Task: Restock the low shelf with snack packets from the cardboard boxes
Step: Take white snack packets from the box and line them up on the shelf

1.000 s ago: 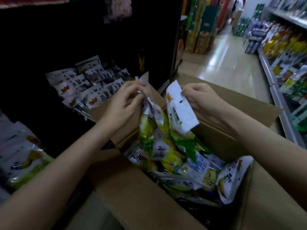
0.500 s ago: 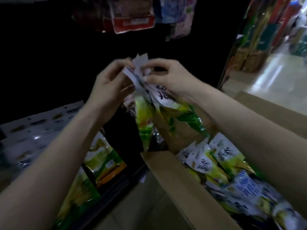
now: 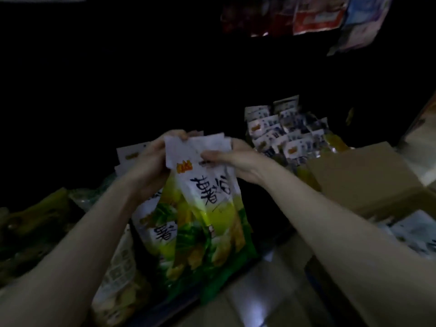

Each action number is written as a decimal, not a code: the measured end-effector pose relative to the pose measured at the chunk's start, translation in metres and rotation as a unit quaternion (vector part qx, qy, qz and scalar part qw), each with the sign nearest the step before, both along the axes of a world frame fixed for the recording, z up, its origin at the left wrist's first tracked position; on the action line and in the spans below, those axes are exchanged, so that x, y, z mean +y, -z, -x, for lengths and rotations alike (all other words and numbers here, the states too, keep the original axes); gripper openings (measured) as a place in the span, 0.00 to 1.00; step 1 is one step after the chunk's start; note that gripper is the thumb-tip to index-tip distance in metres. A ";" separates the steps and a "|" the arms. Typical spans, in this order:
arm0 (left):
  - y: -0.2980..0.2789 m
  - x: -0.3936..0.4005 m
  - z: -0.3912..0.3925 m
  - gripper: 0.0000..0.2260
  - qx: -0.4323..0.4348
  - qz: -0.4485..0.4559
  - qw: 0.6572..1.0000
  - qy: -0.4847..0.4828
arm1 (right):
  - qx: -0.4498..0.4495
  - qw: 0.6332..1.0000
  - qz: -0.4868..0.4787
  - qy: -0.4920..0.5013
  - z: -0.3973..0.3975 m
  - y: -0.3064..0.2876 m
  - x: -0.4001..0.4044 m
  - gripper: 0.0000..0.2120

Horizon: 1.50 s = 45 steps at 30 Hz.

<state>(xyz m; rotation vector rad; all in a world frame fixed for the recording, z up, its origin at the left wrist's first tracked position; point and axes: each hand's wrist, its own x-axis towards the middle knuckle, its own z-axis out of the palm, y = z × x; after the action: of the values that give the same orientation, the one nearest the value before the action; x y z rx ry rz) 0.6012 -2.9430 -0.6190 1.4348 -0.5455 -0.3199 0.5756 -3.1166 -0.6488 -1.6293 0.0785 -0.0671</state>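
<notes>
Nearest the camera, two bare forearms enter from the lower corners and converge at frame centre; between them hangs a bundle of snack packets [image 3: 203,215], white at the top with black characters, yellow and green below, the lower ends fanned out above the pale floor [image 3: 254,300]; the left hand [image 3: 151,166] grips the white top edges of the bundle from the left, fingers curled over the upper rim; the right hand [image 3: 238,161] holds the same top edges from the right, thumb pressed across the front face and fingers wrapped behind; to the right, just beside the right forearm, stands an open cardboard box [image 3: 363,178] with more packets visible inside at the frame edge; further back, the low shelf [image 3: 236,114] lies in deep shadow, carrying a stacked group of small white packets [image 3: 283,133] beyond the right hand and darker, indistinct packets at the left; farthest, hanging goods [image 3: 316,17] show dimly at the top
</notes>
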 end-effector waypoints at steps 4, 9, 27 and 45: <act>0.052 0.028 -0.021 0.12 -0.041 -0.063 0.997 -0.004 | 0.011 0.996 0.056 0.061 -0.005 0.038 0.002 0.37; 0.090 0.017 -0.034 0.14 0.027 -0.086 0.994 -0.061 | 0.007 0.992 0.036 0.122 0.000 0.010 -0.035 0.28; 0.180 -0.088 -0.063 0.48 -0.280 -0.740 0.610 0.040 | -0.002 0.962 0.232 0.140 -0.119 0.051 -0.148 0.37; 0.185 -0.099 -0.042 0.40 -0.214 -0.724 0.655 0.029 | 0.073 0.918 0.388 0.044 -0.104 0.143 -0.115 0.48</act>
<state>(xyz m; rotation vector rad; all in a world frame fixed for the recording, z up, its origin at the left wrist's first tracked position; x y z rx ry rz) 0.6427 -3.0419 -0.8039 3.1377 -0.7417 -0.5034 0.6799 -3.2312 -0.7916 -2.4279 0.2651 -0.0474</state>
